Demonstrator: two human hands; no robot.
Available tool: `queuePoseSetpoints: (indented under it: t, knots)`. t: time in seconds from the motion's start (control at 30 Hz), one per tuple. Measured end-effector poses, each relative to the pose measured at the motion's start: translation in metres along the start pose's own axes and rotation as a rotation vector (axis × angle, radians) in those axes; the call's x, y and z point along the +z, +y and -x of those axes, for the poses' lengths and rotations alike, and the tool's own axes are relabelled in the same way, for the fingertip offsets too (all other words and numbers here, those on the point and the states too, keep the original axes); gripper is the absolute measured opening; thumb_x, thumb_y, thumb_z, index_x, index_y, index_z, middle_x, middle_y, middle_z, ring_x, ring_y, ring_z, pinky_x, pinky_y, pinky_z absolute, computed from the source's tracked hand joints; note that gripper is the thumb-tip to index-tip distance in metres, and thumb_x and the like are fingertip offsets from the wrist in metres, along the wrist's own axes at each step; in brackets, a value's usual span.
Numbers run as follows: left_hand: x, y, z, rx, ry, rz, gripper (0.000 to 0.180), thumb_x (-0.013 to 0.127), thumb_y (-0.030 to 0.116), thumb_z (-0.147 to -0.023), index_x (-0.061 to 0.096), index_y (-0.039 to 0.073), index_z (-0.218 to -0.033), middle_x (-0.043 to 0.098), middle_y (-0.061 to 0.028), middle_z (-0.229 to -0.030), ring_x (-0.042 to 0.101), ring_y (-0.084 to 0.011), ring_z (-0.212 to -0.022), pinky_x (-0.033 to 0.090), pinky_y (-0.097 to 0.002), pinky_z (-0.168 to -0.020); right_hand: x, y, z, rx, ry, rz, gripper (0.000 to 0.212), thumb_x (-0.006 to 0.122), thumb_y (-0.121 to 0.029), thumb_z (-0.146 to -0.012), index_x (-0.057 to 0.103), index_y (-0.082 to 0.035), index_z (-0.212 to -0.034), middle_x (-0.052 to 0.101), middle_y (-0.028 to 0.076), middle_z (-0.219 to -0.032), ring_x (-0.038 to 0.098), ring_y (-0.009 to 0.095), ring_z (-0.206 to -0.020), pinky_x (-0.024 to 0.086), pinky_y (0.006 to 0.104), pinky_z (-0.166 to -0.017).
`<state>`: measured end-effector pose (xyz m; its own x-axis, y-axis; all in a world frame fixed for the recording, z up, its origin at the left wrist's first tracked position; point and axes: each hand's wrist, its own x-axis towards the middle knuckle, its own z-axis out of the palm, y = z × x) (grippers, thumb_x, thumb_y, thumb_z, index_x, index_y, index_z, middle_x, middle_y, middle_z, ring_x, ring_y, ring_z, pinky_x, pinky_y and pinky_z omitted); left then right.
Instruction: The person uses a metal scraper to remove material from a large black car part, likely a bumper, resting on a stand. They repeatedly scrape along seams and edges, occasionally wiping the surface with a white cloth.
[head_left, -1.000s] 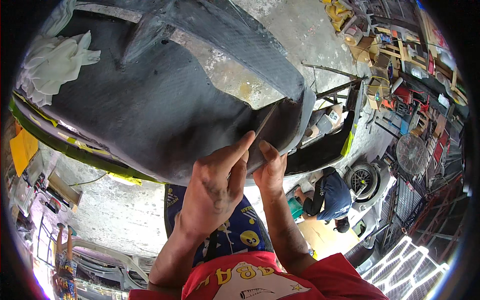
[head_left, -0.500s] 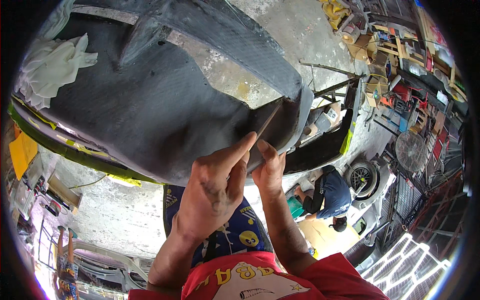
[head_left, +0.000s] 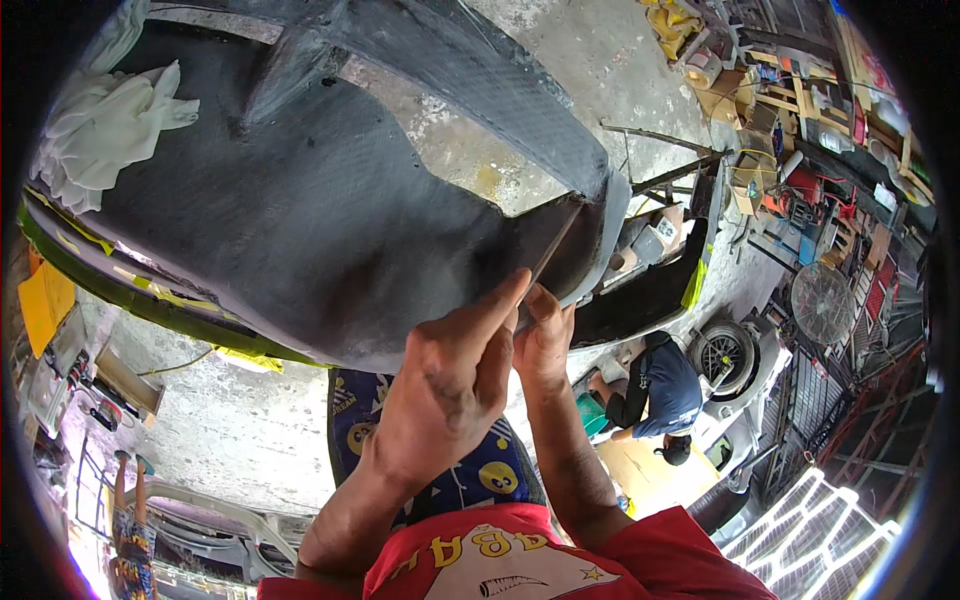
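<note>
A large dark grey moulded car body panel lies in front of me, with big openings cut in it. My left hand is closed round a thin, narrow tool that looks like a file; its index finger stretches along the tool. The tool's far end rests at the inner corner of an opening, near the panel's curved right end. Beside it, my right hand is at the panel's near edge, thumb raised against the tool's near part. Its other fingers are mostly hidden, so its hold on the tool is unclear.
A crumpled white cloth lies on the panel's left. A dark frame with yellow-green tape stands to the right. Beyond it, another person bends near a wheel. A round fan and piled clutter fill the far right.
Both hands have shifted slightly right, the left one more. The tool has slid right with them, its far end now deeper in the corner. The panel has barely moved.
</note>
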<state>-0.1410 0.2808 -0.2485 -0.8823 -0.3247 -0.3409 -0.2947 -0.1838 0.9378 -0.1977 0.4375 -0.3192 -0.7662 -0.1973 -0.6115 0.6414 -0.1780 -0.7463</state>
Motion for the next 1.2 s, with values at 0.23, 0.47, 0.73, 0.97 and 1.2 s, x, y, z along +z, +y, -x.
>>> queuePoseSetpoints:
  t: [0.23, 0.47, 0.73, 0.97, 1.2]
  knots:
    - [0.004, -0.008, 0.000, 0.067, 0.040, -0.043, 0.037, 0.056, -0.004, -0.101, 0.065, -0.005, -0.136, 0.075, -0.0253, -0.101, 0.077, -0.0218, -0.085, 0.056, -0.0315, -0.070, 0.001, -0.001, 0.002, -0.017, -0.009, 0.019, 0.064, 0.080, -0.014, -0.082, 0.053, -0.002, -0.138, 0.066, 0.010, -0.123, 0.067, 0.023, -0.109, 0.055, 0.0368, -0.097]
    - [0.004, -0.011, -0.002, 0.102, 0.053, -0.041, 0.037, 0.057, -0.005, -0.101, 0.064, -0.005, -0.137, 0.074, -0.0266, -0.098, 0.077, -0.0224, -0.083, 0.056, -0.0320, -0.068, -0.003, 0.000, 0.001, 0.000, -0.020, 0.022, 0.061, 0.079, -0.012, -0.083, 0.054, -0.002, -0.138, 0.067, 0.011, -0.123, 0.067, 0.023, -0.109, 0.055, 0.0371, -0.096]
    - [0.004, -0.011, 0.000, 0.085, 0.022, -0.056, 0.037, 0.056, -0.004, -0.101, 0.063, -0.006, -0.138, 0.075, -0.0272, -0.106, 0.079, -0.0293, -0.090, 0.059, -0.0353, -0.073, 0.001, -0.005, 0.003, 0.044, 0.032, 0.082, 0.055, 0.079, -0.012, -0.082, 0.057, -0.003, -0.132, 0.068, 0.010, -0.116, 0.068, 0.022, -0.103, 0.056, 0.0364, -0.091]
    - [0.013, -0.014, 0.001, 0.101, 0.058, -0.120, 0.037, 0.057, -0.004, -0.101, 0.063, -0.006, -0.138, 0.075, -0.0267, -0.108, 0.078, -0.0334, -0.092, 0.060, -0.0381, -0.077, 0.005, -0.006, 0.004, -0.029, 0.007, 0.094, 0.055, 0.077, -0.014, -0.082, 0.057, -0.003, -0.132, 0.067, 0.009, -0.114, 0.067, 0.021, -0.101, 0.056, 0.0351, -0.090]
    - [0.019, -0.018, 0.002, 0.083, 0.063, -0.135, 0.038, 0.057, -0.004, -0.101, 0.063, -0.005, -0.138, 0.074, -0.0275, -0.109, 0.078, -0.0354, -0.096, 0.061, -0.0389, -0.080, -0.009, -0.004, 0.003, -0.108, 0.011, 0.473, 0.045, 0.077, -0.014, -0.084, 0.064, -0.001, -0.125, 0.068, 0.007, -0.117, 0.067, 0.021, -0.103, 0.055, 0.0345, -0.090]
